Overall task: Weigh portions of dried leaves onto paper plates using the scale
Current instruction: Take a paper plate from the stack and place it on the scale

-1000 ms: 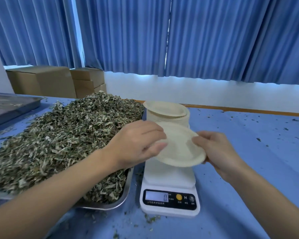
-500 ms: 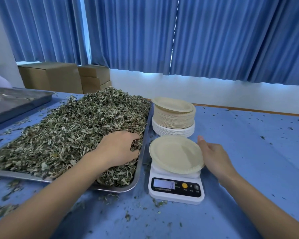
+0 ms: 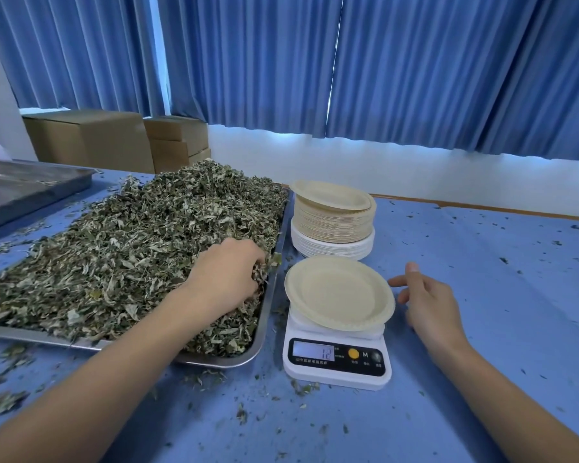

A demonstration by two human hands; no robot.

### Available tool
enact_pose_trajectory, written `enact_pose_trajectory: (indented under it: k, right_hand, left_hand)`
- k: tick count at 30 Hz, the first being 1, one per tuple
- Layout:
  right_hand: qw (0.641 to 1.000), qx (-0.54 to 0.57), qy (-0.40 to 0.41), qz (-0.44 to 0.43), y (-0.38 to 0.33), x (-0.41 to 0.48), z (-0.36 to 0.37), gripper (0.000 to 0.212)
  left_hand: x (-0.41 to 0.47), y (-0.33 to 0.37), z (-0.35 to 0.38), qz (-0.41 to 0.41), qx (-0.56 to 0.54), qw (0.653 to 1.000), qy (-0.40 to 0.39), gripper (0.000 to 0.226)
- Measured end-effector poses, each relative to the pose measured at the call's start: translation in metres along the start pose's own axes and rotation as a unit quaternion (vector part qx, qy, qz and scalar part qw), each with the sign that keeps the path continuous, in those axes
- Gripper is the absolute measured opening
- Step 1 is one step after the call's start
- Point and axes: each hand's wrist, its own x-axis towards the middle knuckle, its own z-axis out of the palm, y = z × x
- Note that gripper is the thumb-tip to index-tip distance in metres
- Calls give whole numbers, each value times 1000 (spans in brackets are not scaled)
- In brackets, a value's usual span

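An empty paper plate (image 3: 340, 292) sits centred on the scale (image 3: 336, 359), which stands toward the near edge of the surface (image 3: 482, 295), its display facing the person so the reading shows while leaves go on. The tray (image 3: 268, 315) heaped with dried leaves (image 3: 131, 262) lies just beside the scale's left side, probably to keep each transfer short. The stack of spare plates (image 3: 335, 225) waits right behind the scale, toward the far edge.

The left hand (image 3: 229, 275) is dug into the heap at the tray's near right corner, its fingers curled down round a clump of leaves, the tips hidden. The right hand (image 3: 428, 302) hangs just right of the plate's rim, its fingers loosely spread, holding nothing and apparently not touching the plate.
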Motion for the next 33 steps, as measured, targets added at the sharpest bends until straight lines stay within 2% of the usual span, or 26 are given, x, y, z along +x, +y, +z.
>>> enact_pose_trajectory:
  k: [4,8,13,16,18,20,23,26,30,33]
  right_hand:
    - [1000,20,1,6,3,2,-1,55]
    - [999,36,-3,11,4,4,-2,55]
    - [998,62,-18,11,2,2,-6,47]
    - [999,40,-31,-8,-9,-5,-7,38]
    - [998,-5,-64,5,-17,-12,-8,34]
    - [990,-35,-127,40,-22,-20,-13,52]
    - [969,7,-233,78,-27,-40,-29,79]
    - [946,8,-321,41,-27,-53,-44,68]
    - [941,-20,-335,35,-28,-57,-46,60]
    - [940,-50,-334,34,-26,-60,-41,69]
  left_hand:
    - [0,-4,-12,-1,-42,996,83,39]
    - [0,-2,-15,-7,13,997,75,38]
    - [0,2,-19,-1,-8,994,113,36]
    - [2,6,-19,10,-9,993,120,37]
    - [2,7,-18,17,-2,992,125,37]
    - [2,7,-17,18,6,992,126,37]
    - [0,5,-12,16,6,993,117,36]
    - [-3,4,-6,21,14,994,110,37]
    - [-4,6,-2,21,11,994,111,38]
    - [-4,7,1,19,11,994,106,38]
